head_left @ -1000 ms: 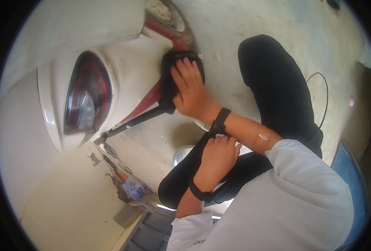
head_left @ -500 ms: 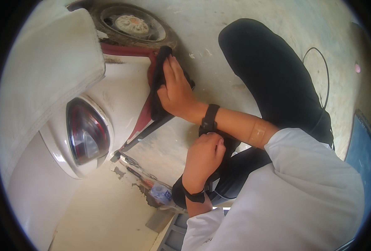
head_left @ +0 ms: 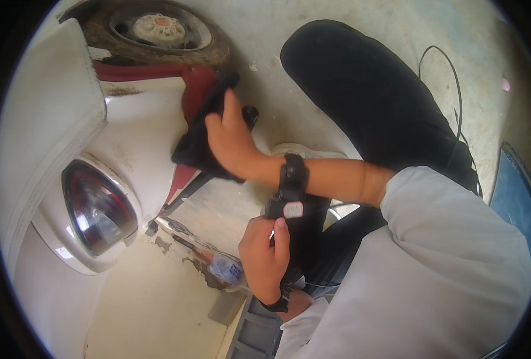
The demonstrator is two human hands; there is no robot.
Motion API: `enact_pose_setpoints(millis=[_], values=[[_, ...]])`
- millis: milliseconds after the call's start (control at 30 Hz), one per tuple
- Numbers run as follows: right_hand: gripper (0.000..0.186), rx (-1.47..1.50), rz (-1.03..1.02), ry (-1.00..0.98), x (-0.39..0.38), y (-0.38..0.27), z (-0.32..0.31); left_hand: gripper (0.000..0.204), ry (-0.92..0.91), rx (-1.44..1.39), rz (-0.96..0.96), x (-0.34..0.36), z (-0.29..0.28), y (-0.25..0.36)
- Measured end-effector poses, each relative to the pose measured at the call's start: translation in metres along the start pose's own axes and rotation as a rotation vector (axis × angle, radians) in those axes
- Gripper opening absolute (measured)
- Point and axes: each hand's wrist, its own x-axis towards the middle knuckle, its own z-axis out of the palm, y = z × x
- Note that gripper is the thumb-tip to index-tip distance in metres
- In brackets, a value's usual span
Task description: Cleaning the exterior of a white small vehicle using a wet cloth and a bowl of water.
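Note:
My right hand presses a black cloth against the side of a white scooter body, right where a red panel meets it. A black band circles that wrist. My left hand is curled, with fingers closed, against my black-trousered knee, just below the right wrist. It holds nothing that I can see. The scooter's oval tail light is to the lower left of the cloth.
A dirty wheel sits at the top. My other black-clad leg and a white shoe rest on the concrete floor. A thin cable curves at right, near a blue object. A crushed plastic bottle lies below.
My right hand has slid the cloth down and left along the scooter body. My left hand has dropped lower on my knee. The view has shifted, bringing the wheel into sight.

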Motion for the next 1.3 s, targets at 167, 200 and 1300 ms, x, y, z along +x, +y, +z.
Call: enact_pose_setpoints(millis=[167, 200, 1300], values=[[0.046, 0.108, 0.446, -0.224, -0.054, 0.003, 0.025, 0.020, 0.130, -0.121, -0.025, -0.015, -0.022, 0.005], [0.042, 0.117, 0.429, -0.233, -0.054, 0.006, 0.033, 0.020, 0.173, -0.082, -0.091, -0.016, -0.027, 0.005], [0.060, 1.038, 0.638, -0.591, 0.021, 0.033, 0.002, 0.007, 0.325, -0.311, 0.053, -0.009, 0.002, 0.001]])
